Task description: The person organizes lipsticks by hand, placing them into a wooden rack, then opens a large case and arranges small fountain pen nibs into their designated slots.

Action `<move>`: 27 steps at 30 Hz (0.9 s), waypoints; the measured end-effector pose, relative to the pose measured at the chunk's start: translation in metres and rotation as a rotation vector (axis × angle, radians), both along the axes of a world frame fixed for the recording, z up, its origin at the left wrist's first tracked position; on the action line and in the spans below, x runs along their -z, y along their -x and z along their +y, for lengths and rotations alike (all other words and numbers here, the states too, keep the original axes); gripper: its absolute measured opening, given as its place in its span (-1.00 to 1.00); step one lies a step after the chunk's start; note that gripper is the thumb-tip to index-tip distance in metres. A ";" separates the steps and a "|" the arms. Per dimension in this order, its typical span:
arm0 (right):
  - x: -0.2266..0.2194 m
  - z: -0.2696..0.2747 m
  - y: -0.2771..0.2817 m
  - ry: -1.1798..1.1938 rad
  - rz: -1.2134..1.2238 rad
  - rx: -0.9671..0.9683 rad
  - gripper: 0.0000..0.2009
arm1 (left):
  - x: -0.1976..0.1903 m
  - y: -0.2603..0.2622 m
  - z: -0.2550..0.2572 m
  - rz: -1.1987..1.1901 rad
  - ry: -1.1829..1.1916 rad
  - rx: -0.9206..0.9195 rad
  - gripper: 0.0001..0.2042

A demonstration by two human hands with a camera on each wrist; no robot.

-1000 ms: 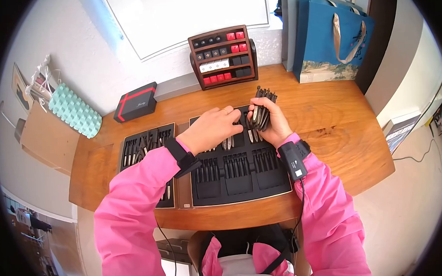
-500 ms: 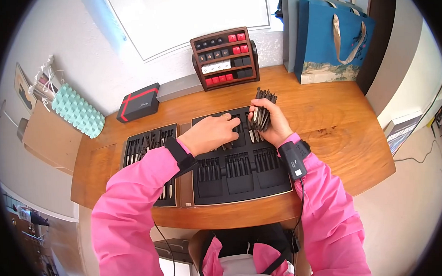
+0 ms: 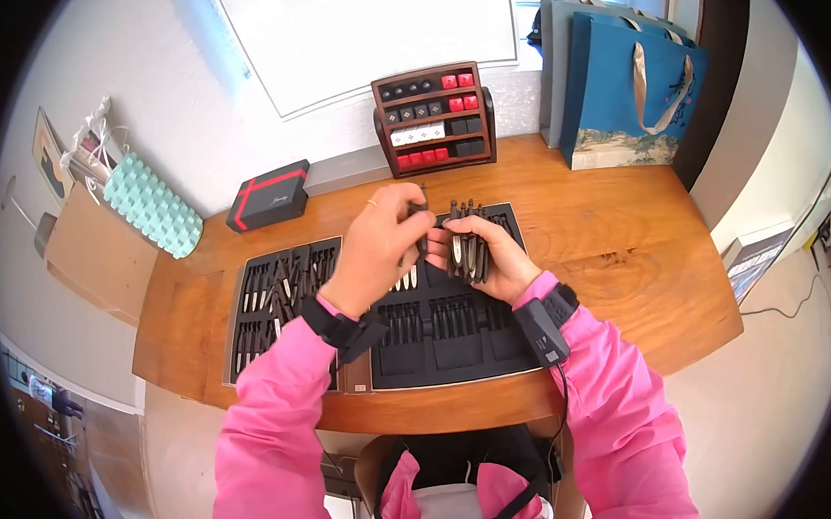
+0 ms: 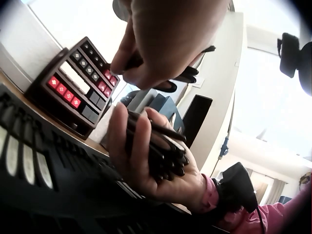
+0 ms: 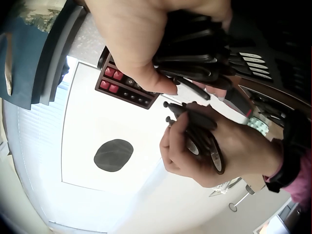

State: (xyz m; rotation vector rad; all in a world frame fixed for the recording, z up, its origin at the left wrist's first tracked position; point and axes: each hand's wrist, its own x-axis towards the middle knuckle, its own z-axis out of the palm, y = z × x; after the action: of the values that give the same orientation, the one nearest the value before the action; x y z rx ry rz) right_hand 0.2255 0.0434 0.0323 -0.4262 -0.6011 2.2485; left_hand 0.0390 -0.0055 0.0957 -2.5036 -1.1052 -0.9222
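My right hand (image 3: 503,270) grips a bunch of slim dark pieces (image 3: 470,250) with small knobbed tips and pale oval panels, upright above the case. Close to its left, my left hand (image 3: 369,252) is raised and pinches a few more of these pieces (image 5: 200,117) between thumb and fingers. Beneath both hands lies a black slotted tray (image 3: 410,368), the right half of an opened case. Pale-ended pieces (image 4: 27,163) sit in some of its slots, partly hidden by my hands. The left half holds many similar dark pieces (image 3: 284,287), some in rows and some piled loosely.
A wooden rack (image 3: 435,120) of red, black and white cubes stands against the wall. Left of it are a long grey box (image 3: 348,173), a black box with red ribbon (image 3: 271,199) and a mint textured container (image 3: 153,206). A blue paper bag (image 3: 625,87) stands at the back right.
My left hand has lifted out of the tray's upper slots with pieces in its fingers. My right hand has moved left with its bunch, close to the left hand.
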 end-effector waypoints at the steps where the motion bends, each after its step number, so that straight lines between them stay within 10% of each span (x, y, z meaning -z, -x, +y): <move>1: 0.004 0.001 0.001 0.001 0.014 -0.029 -0.78 | 0.007 -0.004 -0.001 -0.076 -0.057 0.027 -0.64; 15: 0.009 -0.002 0.004 -0.009 0.069 -0.035 -0.76 | 0.010 -0.023 -0.025 -0.316 0.454 -0.014 -0.45; 27: 0.001 -0.005 0.001 0.000 0.002 0.012 -0.74 | 0.025 -0.011 -0.030 -0.478 0.418 0.055 -0.23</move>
State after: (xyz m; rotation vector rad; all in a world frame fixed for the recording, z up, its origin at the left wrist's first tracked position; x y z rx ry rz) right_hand 0.2242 0.0381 0.0309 -0.4268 -0.5962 2.2367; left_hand 0.0497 -0.0354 0.0710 -2.7192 -1.5088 -1.4969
